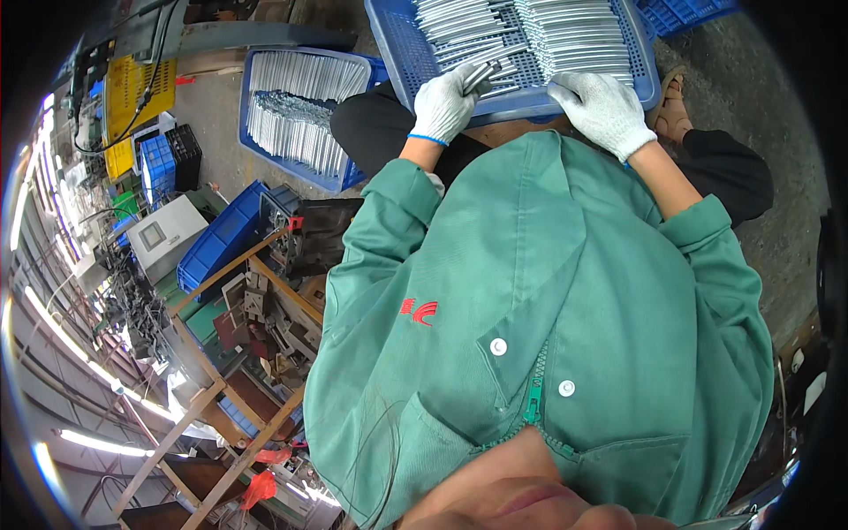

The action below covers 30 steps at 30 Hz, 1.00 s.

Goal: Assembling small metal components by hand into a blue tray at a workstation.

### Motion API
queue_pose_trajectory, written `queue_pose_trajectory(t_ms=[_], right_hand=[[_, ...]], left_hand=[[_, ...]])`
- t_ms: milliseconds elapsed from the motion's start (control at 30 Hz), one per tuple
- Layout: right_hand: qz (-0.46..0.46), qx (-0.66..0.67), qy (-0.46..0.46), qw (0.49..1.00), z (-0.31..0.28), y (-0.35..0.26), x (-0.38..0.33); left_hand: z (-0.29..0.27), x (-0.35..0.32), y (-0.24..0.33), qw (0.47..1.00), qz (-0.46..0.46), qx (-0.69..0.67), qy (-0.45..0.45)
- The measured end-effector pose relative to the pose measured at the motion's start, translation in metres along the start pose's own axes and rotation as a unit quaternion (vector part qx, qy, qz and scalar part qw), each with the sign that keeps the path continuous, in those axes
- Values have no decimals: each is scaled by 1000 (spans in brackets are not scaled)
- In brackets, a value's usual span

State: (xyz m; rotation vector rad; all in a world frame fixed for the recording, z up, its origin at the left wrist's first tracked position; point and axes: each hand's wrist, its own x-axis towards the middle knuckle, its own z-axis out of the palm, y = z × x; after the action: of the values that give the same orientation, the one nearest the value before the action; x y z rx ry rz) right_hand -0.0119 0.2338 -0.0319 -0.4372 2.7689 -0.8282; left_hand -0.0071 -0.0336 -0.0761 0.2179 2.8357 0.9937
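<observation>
Tube lights glare at left (edges bend strongly), corners black

Left hand curled closed, near-left rim of blue crate; right hand flatter, near-right rim, fingers leftward.

There are two gloved hands, two rod-filled blue crates, too many metal rods to count, one green jacket, one zipper pull, two white snaps, one visible sandal, one grey control box.
</observation>
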Motion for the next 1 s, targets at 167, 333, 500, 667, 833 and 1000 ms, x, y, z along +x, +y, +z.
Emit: queue_pose_trajectory(t_ms=[167, 333, 500, 667, 833, 1000], right_hand=[[-10, -19, 0, 1000, 2, 5, -6], [-17, -18, 4, 1000, -2, 4, -7], [-12, 0, 5, 1000, -18, -8, -6], [-34, -3, 10, 999, -26, -11, -9], [-70, -19, 21, 997, -24, -11, -11], [-95, -39, 47, 994, -16, -6, -10]], left_hand=[[17, 10, -22, 995, -11, 89, -38], [14, 6, -18, 999, 30, -28, -29], [0, 1, -1, 987, 44, -148, -39], [-20, -1, 17, 990, 20, -91, -108], [-18, -3, 10, 992, 69, -54, -90], [-14, -2, 12, 980, 170, -97, -24]])
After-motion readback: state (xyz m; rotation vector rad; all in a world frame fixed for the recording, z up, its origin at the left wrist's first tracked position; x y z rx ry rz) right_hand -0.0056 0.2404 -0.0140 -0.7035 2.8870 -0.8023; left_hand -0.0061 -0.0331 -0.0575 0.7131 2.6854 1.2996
